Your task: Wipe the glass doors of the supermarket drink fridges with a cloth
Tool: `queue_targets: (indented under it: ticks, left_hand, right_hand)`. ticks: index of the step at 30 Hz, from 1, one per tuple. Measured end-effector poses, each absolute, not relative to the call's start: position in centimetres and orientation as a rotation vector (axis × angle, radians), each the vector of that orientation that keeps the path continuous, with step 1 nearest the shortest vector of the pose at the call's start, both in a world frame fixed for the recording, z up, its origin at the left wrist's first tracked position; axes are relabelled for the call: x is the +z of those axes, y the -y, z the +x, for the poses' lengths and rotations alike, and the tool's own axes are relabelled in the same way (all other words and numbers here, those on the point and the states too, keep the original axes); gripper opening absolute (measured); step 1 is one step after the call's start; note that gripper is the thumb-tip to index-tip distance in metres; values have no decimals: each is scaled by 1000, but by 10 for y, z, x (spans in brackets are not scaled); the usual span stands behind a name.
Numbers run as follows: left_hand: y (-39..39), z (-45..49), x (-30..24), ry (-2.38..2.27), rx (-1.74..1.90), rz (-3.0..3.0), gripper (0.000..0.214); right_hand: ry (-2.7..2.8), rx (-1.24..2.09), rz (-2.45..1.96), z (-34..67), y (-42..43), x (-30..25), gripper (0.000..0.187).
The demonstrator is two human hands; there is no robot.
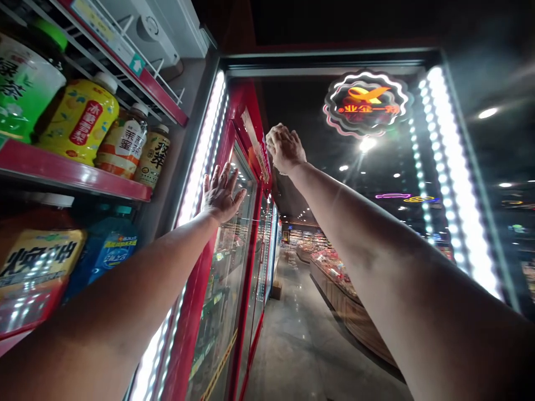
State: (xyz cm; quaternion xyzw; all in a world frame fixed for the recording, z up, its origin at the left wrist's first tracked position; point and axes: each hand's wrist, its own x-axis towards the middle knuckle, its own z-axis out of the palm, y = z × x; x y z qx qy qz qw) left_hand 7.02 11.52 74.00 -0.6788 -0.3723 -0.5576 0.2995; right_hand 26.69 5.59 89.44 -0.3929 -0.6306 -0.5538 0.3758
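My left hand is open, its fingers spread over the lit inner edge of a glass cooler door. Higher up and to the right, my right hand is closed over what looks like a pale crumpled cloth, up against the glass. Most of the cloth is hidden under the fingers. A bright LED strip runs along the door's left side, and another LED strip runs down its right. An illuminated sign shows reversed on the glass.
Shelves at left hold several drinks, among them a yellow bottle and a blue bottle. Red-framed coolers stand beyond the glass. A wooden display counter curves along the grey floor.
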Motion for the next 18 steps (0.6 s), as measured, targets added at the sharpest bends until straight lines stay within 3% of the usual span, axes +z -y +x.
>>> queue_targets:
  ticks: [4,12,18]
  left_hand:
    - [-111,70,738,1019,-1475,-1806,76]
    - [-108,70,739,1036,-1454,-1801,79]
    - [-108,71,739,1049,-1431,-1793,81]
  right_hand:
    - [1815,-1493,-935,302,-39,889,49]
    - [1366,-1299,-1047,363,-28,891,50]
    - [1687,-1428,-1006,380,-14,874,49]
